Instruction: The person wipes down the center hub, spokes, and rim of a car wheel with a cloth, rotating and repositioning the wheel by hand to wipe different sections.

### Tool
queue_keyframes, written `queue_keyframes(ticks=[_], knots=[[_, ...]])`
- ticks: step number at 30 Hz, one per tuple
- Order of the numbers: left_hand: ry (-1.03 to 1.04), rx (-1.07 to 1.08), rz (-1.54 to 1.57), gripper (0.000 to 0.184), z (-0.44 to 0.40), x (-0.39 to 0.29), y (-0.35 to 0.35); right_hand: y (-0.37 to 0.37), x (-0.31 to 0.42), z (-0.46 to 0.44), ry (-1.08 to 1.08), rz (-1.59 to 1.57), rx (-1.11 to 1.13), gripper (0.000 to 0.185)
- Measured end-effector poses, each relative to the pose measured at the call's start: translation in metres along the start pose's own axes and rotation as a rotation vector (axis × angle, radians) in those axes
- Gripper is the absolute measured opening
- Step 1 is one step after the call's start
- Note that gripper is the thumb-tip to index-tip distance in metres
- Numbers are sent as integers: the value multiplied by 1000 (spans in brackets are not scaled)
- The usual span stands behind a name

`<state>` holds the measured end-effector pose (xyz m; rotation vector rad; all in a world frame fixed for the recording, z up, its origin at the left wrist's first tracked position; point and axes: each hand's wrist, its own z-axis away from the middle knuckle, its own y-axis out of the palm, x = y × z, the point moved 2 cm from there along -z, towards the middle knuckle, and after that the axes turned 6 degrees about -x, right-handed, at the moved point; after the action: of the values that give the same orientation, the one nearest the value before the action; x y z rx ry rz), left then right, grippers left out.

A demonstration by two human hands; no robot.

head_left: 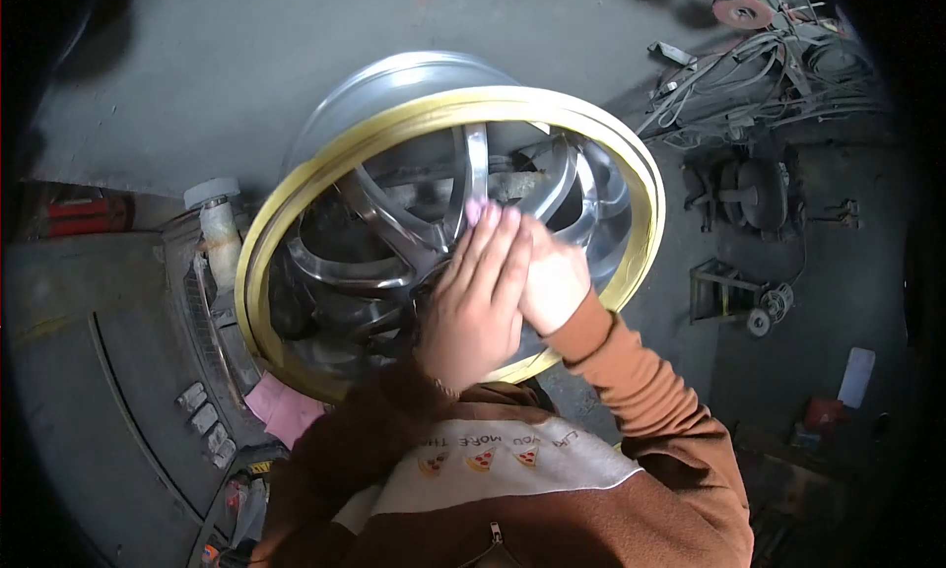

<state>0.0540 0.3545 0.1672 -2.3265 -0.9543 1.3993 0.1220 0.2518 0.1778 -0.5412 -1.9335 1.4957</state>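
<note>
A metal wheel [477,159] with shiny curved spokes is in front of me, its front edge ringed with yellow tape [645,189]. Over the spokes near the hub, my left hand [478,297] lies across my right hand [554,272], and the two overlap. A small bit of pink material [474,210] shows at the fingertips, against a spoke. My left fingers are pressed together over it. Most of my right hand's fingers are hidden beneath the left, so what they hold cannot be made out.
Pink cloth [284,408] lies at the lower left of the wheel. A white cylindrical post [219,238] stands left of it. Coiled cables [778,70] hang at the upper right. A small wheeled metal frame [724,292] and a red box [824,413] are on the right.
</note>
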Motion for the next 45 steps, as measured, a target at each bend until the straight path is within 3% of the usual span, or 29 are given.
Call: queue_keyframes(ticks=[4, 7, 10, 12, 14, 15, 18, 22, 23, 27, 32, 42, 45], knots=[[37, 54, -17, 55, -8, 2, -7, 2, -1, -2, 17, -46, -21, 24], [-11, 44, -23, 53, 38, 0, 10, 34, -1, 33, -47, -71, -5, 34], [-61, 29, -33, 53, 45, -1, 11, 40, 0, 41, -6, -57, -35, 34], [-5, -3, 22, 54, 29, 3, 7, 33, -2, 31, 19, -31, 22, 34], [40, -13, 40, 55, 23, 8, 4, 24, 1, 21, 12, 15, -72, 34], [41, 0, 41, 56, 26, 8, 5, 23, 7, 21, 49, -17, -64, 24], [16, 10, 26, 56, 54, 8, 9, 51, 10, 43, -65, -3, -52, 23], [-81, -16, -23, 55, 63, 3, 14, 57, 12, 54, 84, -46, 38, 33], [-32, 34, 15, 49, 55, 3, 15, 52, 8, 54, 264, -132, 124, 39], [85, 118, 66, 41, 34, 3, 19, 45, -2, 62, 407, -170, 6, 47], [53, 76, 28, 47, 41, 6, 6, 60, 12, 54, 328, -164, 24, 45], [81, 151, 63, 53, 33, 14, -10, 72, 27, 45, 235, -179, -164, 34], [60, 255, 90, 58, 26, 16, -23, 74, 35, 38, 356, -289, -15, 32]])
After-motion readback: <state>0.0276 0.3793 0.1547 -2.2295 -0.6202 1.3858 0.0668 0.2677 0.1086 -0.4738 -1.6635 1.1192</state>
